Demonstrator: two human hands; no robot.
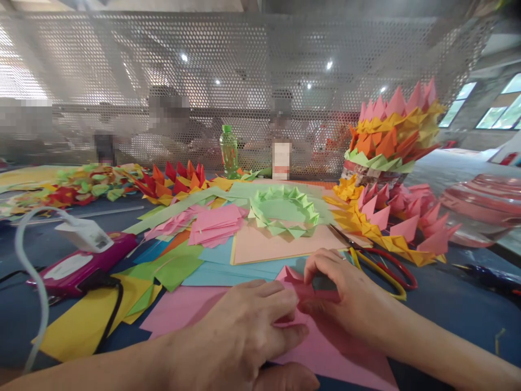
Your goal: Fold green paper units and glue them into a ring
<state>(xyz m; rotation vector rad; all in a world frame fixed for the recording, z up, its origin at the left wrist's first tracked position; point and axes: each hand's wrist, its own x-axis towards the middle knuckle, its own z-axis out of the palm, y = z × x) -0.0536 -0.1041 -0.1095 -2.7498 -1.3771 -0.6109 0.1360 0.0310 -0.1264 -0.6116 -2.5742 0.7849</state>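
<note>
In the head view a small folded piece of pink paper (290, 275) is held between my two hands, above a pink paper sheet (345, 353). My left hand (248, 326) curls over its left side, fingers closed on it; part of the paper is hidden there. With thumb and forefinger, my right hand (345, 285) pinches its right side. Just beyond lie blue sheets (220, 273) and a peach sheet (264, 244). A ring of pointed light green folded pieces (305, 214) rests farther back. To its left is a stack of pink slips (215, 225).
Red-and-yellow-handled scissors (385, 269) lie beside my right hand. A tiered paper-petal piece (391, 136) stands at back right, near a clear pink-tinted container (484, 206). On the left are a purple power strip (81, 266) with cables and a white charger (87, 234). A green bottle (228, 155) stands behind.
</note>
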